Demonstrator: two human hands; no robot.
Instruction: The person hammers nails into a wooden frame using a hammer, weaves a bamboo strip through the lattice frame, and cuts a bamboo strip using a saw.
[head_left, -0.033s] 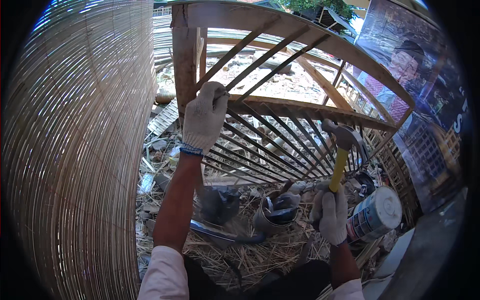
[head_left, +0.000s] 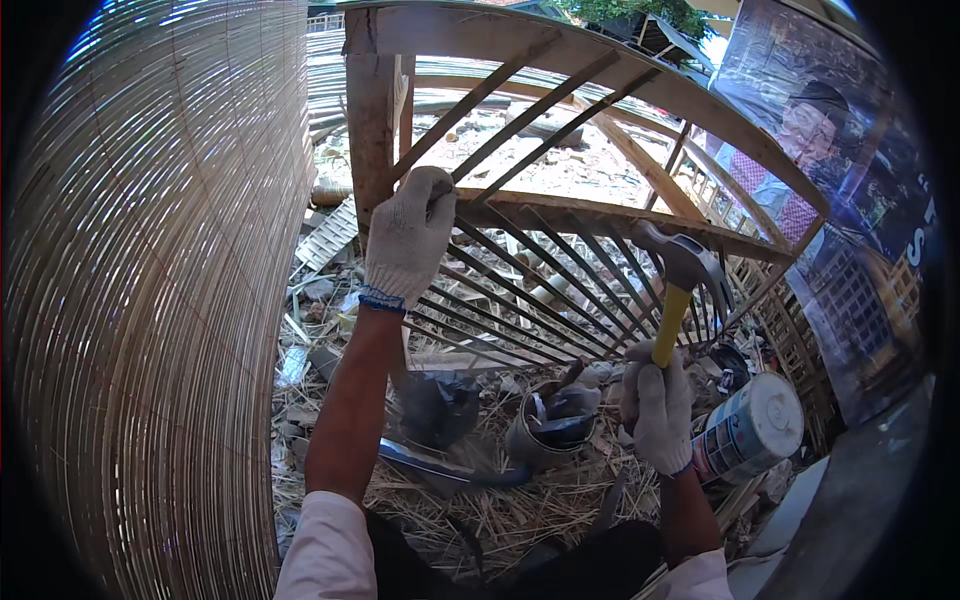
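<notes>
My left hand (head_left: 408,235), in a knitted off-white glove with a blue cuff, is closed at the left end of a wooden crossbar (head_left: 620,218). Its thumb and fingers press together beside a thin slat (head_left: 500,75); whatever they pinch is too small to make out. My right hand (head_left: 660,410), gloved as well, grips the yellow handle of a claw hammer (head_left: 675,315). The hammer stands head up, in front of the dark slats (head_left: 570,275) below the crossbar. These slats and crossbar belong to a wooden frame (head_left: 370,120) with an upright post on the left.
A blind of thin sticks (head_left: 170,300) hangs along the left. Below the frame are a bucket (head_left: 530,440) with dark stuff inside, a black plastic bag (head_left: 440,408) and a blue-edged saw-like tool (head_left: 440,468). A paint pail (head_left: 750,425) and a printed banner (head_left: 800,180) are on the right.
My right hand and the hammer have shifted slightly up and to the left. My left hand stays nearly where it was.
</notes>
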